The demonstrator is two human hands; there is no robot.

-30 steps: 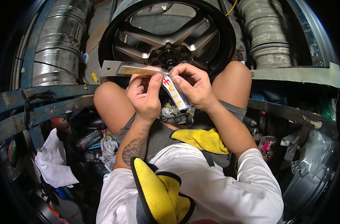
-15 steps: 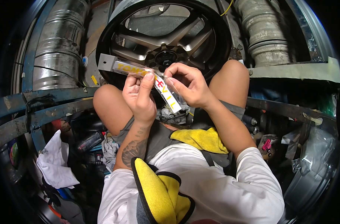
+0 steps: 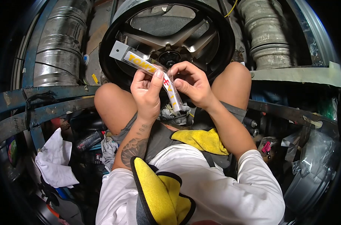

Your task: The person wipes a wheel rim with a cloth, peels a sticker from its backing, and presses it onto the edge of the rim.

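My left hand (image 3: 147, 88) is closed, its thumb and fingers pinching a long clear plastic sleeve (image 3: 118, 50) near the middle. Inside lies a white sticker strip (image 3: 175, 102) with yellow and red letters; it bends at my thumb, one end pointing up-left and the other down. At the bend, my right hand (image 3: 193, 84) has its fingers curled and pinches the sleeve's edge. Part of the lettering is hidden by my fingers. Just beyond both hands stands a dark wheel rim (image 3: 114, 67) with bronze-grey spokes, between my knees.
Stacked silver rims (image 3: 60, 48) stand at the left, and more rims (image 3: 266, 33) at the right. Blue metal frame bars (image 3: 47, 97) run beside me. A yellow cloth (image 3: 200, 140) lies on my lap, another yellow cloth (image 3: 155, 187) on my chest. White fabric (image 3: 56, 161) hangs at left.
The lower end of the sleeve and sticker has swung inward beneath my right hand and looks narrower. Both hands have shifted slightly right, and the upper end has risen up-right.
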